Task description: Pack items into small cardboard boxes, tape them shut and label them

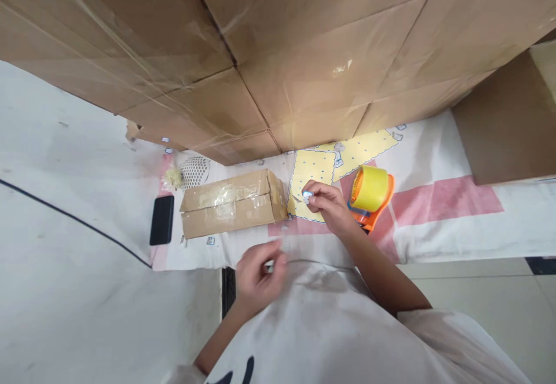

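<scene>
Now, right hand point(330, 209): over the worktop point(438, 239), between box point(228, 216) and tape roll point(371, 189); fingers point(321, 187) bunched, thumb near index; white-blue patch point(307, 197) at the tips, held bit or cloth print, cannot tell.
Left hand point(256, 277): blurred, at the worktop's front edge, just by the shirt point(330, 326); fingers curled, grip on anything cannot be told.
Box: lying long side across on the cloth point(230, 253), just left of right hand, flaps down, shiny film point(237, 192) over the top; apart from both hands.
Tape roll: yellow, on orange dispenser point(390, 193), near right hand on its outer side.
Step in hand: probably fine fingerwork beside the box, judging by bunched right fingers; exact step not readable.
Next move: if aimed at the box, would call for a short leftward reach, light pinch, left palm steadying the near side.
Back edge: big boxes point(304, 83) stacked close behind box; little depth there.
Right edge: carton point(508, 123); sideways room on the cloth between carton and dispenser.
Left edge: phone point(161, 220) just past box end, easily knocked.
Front edge: tight against body; elbows best kept outward.
</scene>
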Action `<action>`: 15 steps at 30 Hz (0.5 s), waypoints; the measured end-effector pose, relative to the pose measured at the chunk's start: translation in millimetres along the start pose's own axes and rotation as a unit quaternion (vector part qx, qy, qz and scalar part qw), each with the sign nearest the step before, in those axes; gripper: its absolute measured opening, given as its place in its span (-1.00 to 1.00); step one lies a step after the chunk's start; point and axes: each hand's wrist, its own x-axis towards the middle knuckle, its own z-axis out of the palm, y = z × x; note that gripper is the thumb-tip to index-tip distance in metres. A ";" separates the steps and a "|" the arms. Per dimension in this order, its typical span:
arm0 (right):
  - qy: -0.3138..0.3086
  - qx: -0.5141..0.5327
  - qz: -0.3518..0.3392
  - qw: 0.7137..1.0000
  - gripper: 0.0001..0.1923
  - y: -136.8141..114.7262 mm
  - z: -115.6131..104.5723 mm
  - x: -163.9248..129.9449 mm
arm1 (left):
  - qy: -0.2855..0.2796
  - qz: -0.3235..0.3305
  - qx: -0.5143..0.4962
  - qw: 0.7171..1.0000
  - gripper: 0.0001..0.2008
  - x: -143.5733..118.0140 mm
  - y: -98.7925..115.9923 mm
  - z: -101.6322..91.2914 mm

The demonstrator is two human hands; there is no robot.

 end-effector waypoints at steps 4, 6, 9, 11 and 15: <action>-0.025 0.033 0.043 0.998 -0.79 -2.3 0.6 -4.5 | -0.093 -0.137 -0.156 0.974 -0.33 16.1 24.5 54.3; -0.041 0.020 0.045 0.998 -0.79 -3.8 -0.5 -6.3 | -0.074 -0.159 -0.193 0.965 -0.28 26.7 28.7 66.2; -0.059 -0.011 0.019 0.998 -0.81 -5.9 -2.5 -7.8 | -0.038 -0.187 -0.223 0.956 -0.48 35.3 31.1 71.8; -0.061 -0.031 -0.005 0.998 -0.82 -6.7 -3.1 -8.2 | -0.014 -0.201 -0.230 0.952 -0.58 36.7 32.5 73.3; -0.047 -0.056 -0.027 0.997 -0.80 -6.6 -2.4 -8.9 | 0.008 -0.204 -0.230 0.951 -0.60 36.2 35.1 77.4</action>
